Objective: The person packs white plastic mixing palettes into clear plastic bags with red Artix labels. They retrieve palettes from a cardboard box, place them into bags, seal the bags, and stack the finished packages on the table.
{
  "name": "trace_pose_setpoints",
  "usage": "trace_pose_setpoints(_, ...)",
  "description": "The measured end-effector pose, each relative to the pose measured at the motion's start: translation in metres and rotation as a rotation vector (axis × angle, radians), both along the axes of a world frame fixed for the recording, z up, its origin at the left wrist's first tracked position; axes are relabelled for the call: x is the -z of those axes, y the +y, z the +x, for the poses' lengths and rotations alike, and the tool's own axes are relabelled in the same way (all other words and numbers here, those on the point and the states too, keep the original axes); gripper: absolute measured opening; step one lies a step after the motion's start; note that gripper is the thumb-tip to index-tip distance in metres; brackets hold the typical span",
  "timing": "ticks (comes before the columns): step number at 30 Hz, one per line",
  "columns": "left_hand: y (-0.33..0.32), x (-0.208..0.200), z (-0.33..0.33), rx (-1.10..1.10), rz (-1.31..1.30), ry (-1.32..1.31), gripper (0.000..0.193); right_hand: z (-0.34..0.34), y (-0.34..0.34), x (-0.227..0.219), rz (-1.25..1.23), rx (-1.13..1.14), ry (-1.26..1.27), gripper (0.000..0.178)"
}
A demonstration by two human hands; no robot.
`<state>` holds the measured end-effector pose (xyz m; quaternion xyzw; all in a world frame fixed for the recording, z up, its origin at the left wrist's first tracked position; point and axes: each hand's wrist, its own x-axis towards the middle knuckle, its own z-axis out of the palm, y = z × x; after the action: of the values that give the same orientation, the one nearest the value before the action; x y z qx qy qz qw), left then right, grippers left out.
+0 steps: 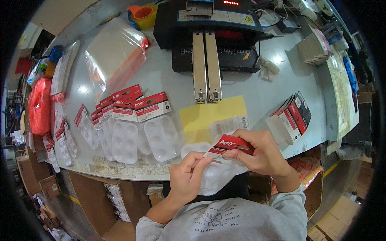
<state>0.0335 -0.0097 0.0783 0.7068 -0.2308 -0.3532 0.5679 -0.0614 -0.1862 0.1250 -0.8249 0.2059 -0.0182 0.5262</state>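
The right hand (263, 154) pinches the red header card (233, 143) between thumb and fingers; the left hand (187, 174) pinches its near-left corner, maybe with bag film too. The bagged white palette (215, 178) is just below this grip. I think both thumbs should keep the card straight and fold evenly over the bag's edge. Carded packs (124, 136) lie left of the grip, the card stack (287, 120) right.

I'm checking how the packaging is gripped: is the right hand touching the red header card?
Touching. The head view shows the right hand gripping the red header card, its thumb lying over the card's face.
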Motion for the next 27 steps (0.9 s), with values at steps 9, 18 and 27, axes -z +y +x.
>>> trace_pose_setpoints(9,-0.002,0.008,0.008,-0.175,-0.022,-0.158,0.015,-0.004,-0.012,0.021,-0.067,0.144,-0.109,0.024)
trace_pose_setpoints(18,0.002,0.019,0.013,-0.243,0.025,-0.085,0.019,-0.029,0.006,0.048,0.747,0.274,0.086,0.015)
trace_pose_setpoints(27,-0.063,0.060,0.063,-0.241,0.066,-0.280,0.028,0.032,-0.017,0.096,0.831,0.550,-0.130,0.021)
